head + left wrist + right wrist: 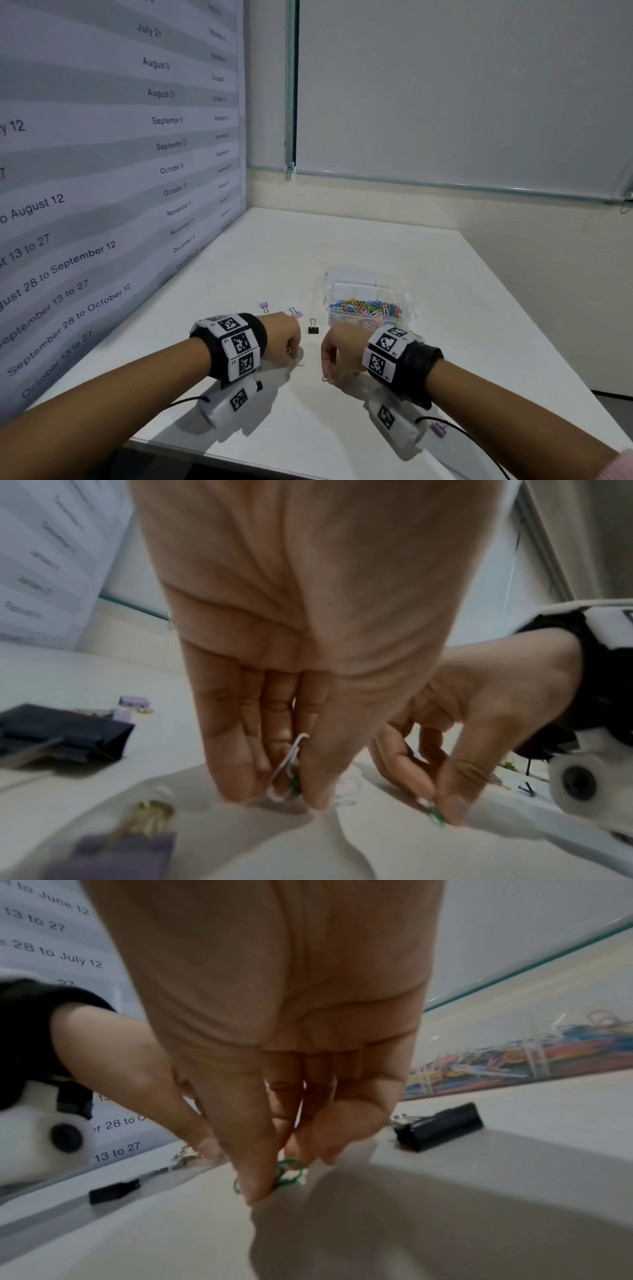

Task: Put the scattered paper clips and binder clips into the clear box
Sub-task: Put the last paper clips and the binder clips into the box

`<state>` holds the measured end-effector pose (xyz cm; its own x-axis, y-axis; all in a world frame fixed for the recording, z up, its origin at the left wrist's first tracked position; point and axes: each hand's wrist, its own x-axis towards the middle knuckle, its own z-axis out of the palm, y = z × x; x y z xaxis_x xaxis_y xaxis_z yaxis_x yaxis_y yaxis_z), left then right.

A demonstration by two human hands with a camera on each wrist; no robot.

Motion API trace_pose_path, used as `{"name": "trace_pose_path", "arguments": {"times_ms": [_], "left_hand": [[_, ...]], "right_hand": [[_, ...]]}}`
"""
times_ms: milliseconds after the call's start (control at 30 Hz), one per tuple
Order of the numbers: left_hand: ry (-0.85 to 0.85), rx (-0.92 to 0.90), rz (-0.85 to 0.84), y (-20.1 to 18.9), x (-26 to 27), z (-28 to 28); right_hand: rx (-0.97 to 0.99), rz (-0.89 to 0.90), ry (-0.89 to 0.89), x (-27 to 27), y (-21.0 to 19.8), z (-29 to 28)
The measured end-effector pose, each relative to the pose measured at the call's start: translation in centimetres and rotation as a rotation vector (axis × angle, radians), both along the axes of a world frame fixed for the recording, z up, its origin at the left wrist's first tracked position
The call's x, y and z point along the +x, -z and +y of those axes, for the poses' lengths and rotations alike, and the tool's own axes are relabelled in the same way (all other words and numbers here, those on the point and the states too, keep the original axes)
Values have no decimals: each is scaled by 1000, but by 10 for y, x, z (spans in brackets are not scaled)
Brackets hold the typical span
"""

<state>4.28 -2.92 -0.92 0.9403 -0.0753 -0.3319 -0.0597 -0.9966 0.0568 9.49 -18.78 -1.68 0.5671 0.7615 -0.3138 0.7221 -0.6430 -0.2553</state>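
The clear box (368, 299) stands open on the white table, holding several coloured paper clips. In front of it, my left hand (284, 796) pinches a white paper clip (289, 761) with its fingertips down at the table. Close to its right, my right hand (284, 1177) pinches a green paper clip (289, 1172) that lies on the table top. A black binder clip (312, 328) stands between the hands and the box. Two purple binder clips (264, 306) (296, 313) lie just beyond the left hand.
Another purple binder clip (438, 429) lies near the table's front edge under my right forearm. A wall chart (102, 171) runs along the table's left side, and a wall stands behind. The table (445, 274) ends close on the right.
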Motion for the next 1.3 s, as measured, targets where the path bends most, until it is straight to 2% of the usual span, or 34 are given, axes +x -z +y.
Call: {"name": "trace_pose_path", "arguments": {"times_ms": [200,400,500,633,833,967,1133,1300], "left_hand": [[-62,-171,-175,-19,22,-1],[-119,-340,-338,-29,56,-30],[-140,-394,-369,-31,72,-46],[-161,-442,-335,-28,87,-58],[-159,-509,-296,-19,86,-59],[-34,-507,-323,-20,70,-59],[89,-395,-239,-19,47,-56],[149,-228,-79,-15,29,-41]], "right_hand": [[10,37,-33,7,-7,-7],[375,-159,216,43,-44,-28],[471,-220,352,64,-55,-49],[377,-189,425,77,-50,-84],[-66,-55,524,67,-25,-132],[-16,70,560,59,-11,-135],[-29,-17,399,48,-2,-117],[64,107,251,40,-4,-93]]}}
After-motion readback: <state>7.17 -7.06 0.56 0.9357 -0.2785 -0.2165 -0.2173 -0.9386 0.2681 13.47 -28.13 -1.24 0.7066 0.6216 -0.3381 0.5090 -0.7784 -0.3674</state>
